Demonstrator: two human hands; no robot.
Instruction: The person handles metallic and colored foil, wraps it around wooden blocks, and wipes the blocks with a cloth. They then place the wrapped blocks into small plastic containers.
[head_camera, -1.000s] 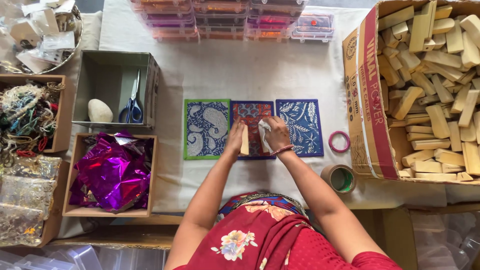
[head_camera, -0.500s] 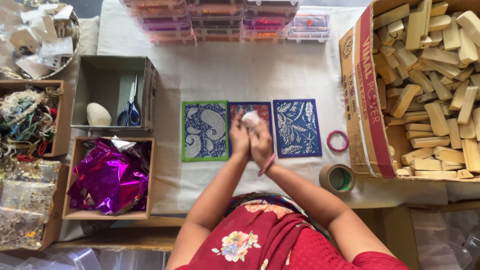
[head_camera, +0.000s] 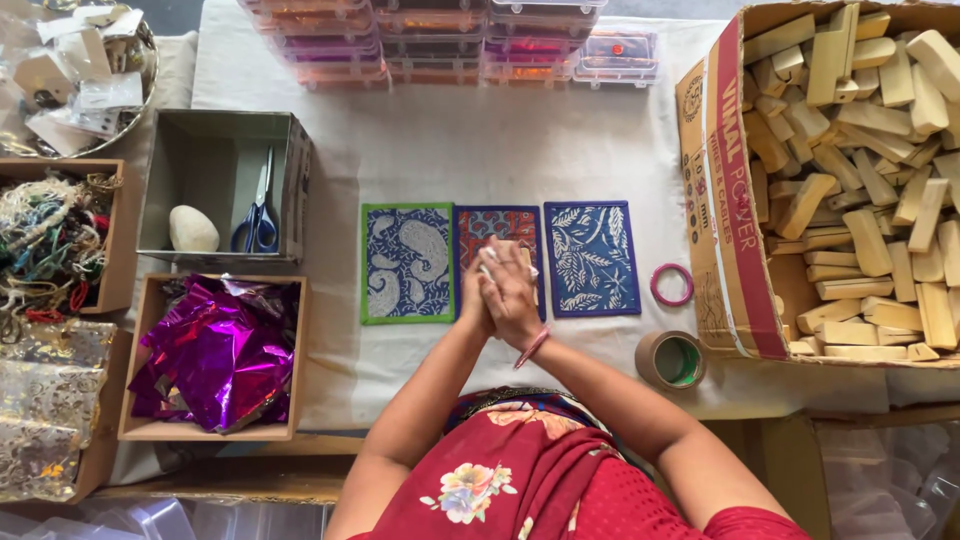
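Cardboard carton (head_camera: 722, 200) heaped with pale wooden blocks (head_camera: 860, 190) sits well to the right of the pressed palms. Just beyond the hands lie three printed fabric rectangles: a green-edged paisley panel (head_camera: 406, 262) to their left, a red-and-blue panel (head_camera: 497, 228) partly hidden under them, a blue leaf panel (head_camera: 592, 258) to their right. Left hand (head_camera: 474, 298) and right hand (head_camera: 512, 296) are clamped flat together on a small whitish piece (head_camera: 487, 256); only a sliver peeks above the fingertips, its shape hidden. A tape roll (head_camera: 671, 359) sits nearer right.
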